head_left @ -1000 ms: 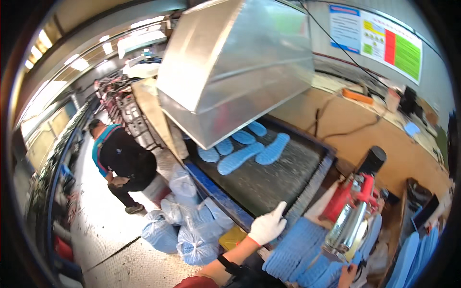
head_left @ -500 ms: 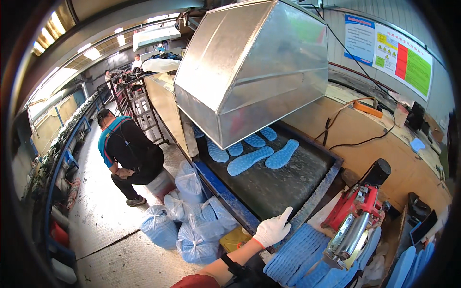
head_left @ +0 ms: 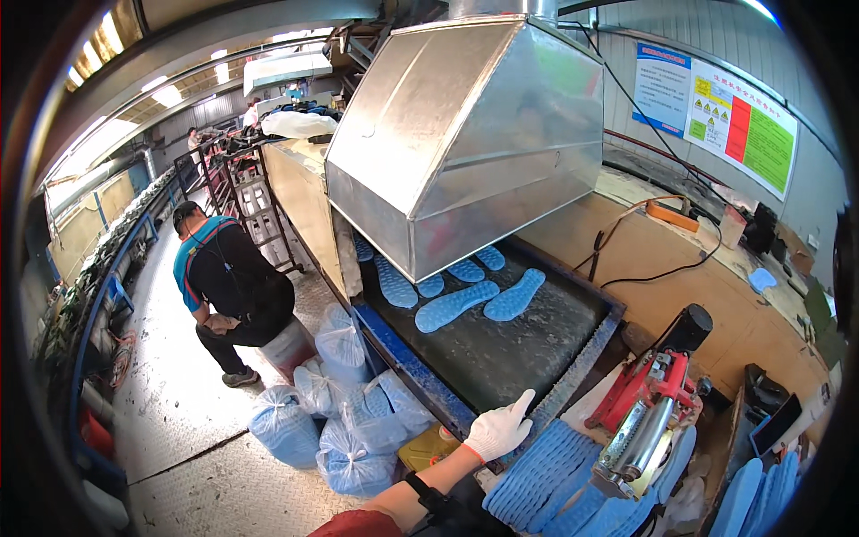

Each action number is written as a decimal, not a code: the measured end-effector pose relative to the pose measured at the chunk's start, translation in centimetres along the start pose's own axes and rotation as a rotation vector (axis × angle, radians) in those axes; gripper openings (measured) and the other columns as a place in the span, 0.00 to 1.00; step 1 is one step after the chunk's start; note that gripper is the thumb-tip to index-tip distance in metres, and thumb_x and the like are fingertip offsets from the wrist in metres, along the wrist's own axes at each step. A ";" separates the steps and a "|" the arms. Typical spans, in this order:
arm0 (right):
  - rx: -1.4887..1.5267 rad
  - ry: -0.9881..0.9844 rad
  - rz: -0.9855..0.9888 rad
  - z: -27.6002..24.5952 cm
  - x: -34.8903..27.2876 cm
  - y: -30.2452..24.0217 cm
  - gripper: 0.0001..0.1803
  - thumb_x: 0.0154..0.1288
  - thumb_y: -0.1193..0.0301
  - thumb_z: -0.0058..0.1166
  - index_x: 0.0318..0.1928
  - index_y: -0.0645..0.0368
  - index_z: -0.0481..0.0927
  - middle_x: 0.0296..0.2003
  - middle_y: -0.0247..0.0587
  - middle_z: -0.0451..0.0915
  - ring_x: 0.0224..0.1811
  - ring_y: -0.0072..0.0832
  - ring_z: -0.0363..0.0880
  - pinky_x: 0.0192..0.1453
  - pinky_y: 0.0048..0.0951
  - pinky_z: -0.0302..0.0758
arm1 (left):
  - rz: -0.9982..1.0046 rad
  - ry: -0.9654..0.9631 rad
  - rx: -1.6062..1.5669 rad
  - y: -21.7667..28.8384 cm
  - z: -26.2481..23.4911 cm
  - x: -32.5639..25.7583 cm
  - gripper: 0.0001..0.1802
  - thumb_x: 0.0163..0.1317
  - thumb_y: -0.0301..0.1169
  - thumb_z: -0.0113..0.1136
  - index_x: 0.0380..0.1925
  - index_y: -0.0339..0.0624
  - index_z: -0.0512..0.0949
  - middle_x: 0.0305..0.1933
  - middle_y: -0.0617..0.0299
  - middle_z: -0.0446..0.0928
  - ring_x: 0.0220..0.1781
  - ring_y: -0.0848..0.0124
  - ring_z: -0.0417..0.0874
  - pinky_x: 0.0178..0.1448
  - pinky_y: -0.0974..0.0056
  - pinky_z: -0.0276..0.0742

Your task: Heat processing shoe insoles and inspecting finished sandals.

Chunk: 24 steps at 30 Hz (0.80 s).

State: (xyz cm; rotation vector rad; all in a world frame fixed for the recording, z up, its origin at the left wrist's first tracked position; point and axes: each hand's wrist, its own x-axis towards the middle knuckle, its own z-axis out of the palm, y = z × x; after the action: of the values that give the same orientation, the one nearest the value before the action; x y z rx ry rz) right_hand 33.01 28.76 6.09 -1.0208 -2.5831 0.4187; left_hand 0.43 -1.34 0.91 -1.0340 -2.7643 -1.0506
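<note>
Left hand (head_left: 497, 431): gloved, fingers spread, empty, resting at near belt (head_left: 501, 345) edge beside stacked soles (head_left: 537, 470). Right hand: unseen. Step judged: feeding soles; next, grip one.

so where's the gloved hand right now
In the head view the left hand, in a white glove, is low and just right of centre, resting at the near edge of the dark conveyor belt, beside the stack of blue insoles.
</note>
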 end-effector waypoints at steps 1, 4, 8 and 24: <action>0.002 0.006 0.005 0.1 0.0 0.2 0.20 0.58 0.75 0.54 0.52 0.63 0.74 0.42 0.48 0.76 0.40 0.33 0.74 0.48 0.28 0.72 | 0.004 0.004 0.002 0.0 0.0 0.0 0.33 0.63 0.40 0.52 0.66 0.45 0.57 0.45 0.50 0.80 0.39 0.51 0.83 0.41 0.49 0.78; -0.010 0.017 0.017 0.4 0.1 1.0 0.20 0.58 0.75 0.54 0.52 0.63 0.74 0.42 0.48 0.76 0.40 0.33 0.74 0.48 0.28 0.72 | 0.000 -0.008 0.008 0.4 -0.2 0.0 0.32 0.63 0.40 0.52 0.66 0.45 0.58 0.45 0.50 0.80 0.39 0.51 0.83 0.41 0.49 0.78; -0.016 0.026 0.022 1.1 0.4 1.5 0.20 0.58 0.75 0.54 0.53 0.63 0.74 0.42 0.49 0.76 0.41 0.33 0.74 0.48 0.28 0.73 | -0.001 0.017 0.015 -0.2 0.3 0.0 0.32 0.62 0.41 0.52 0.65 0.46 0.60 0.45 0.50 0.80 0.39 0.52 0.83 0.41 0.49 0.78; -0.078 0.036 0.073 2.3 2.1 3.1 0.19 0.59 0.73 0.53 0.53 0.62 0.74 0.42 0.50 0.77 0.41 0.33 0.75 0.49 0.28 0.73 | 0.000 0.007 -0.008 0.2 -0.3 0.0 0.32 0.62 0.40 0.51 0.65 0.44 0.59 0.44 0.49 0.80 0.38 0.52 0.83 0.40 0.50 0.78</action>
State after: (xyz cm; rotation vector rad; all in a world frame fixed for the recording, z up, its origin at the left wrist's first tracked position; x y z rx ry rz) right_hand 32.51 32.06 3.24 -1.1409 -2.5540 0.3164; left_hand 0.46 -1.37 1.28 -1.0295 -2.7569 -1.0635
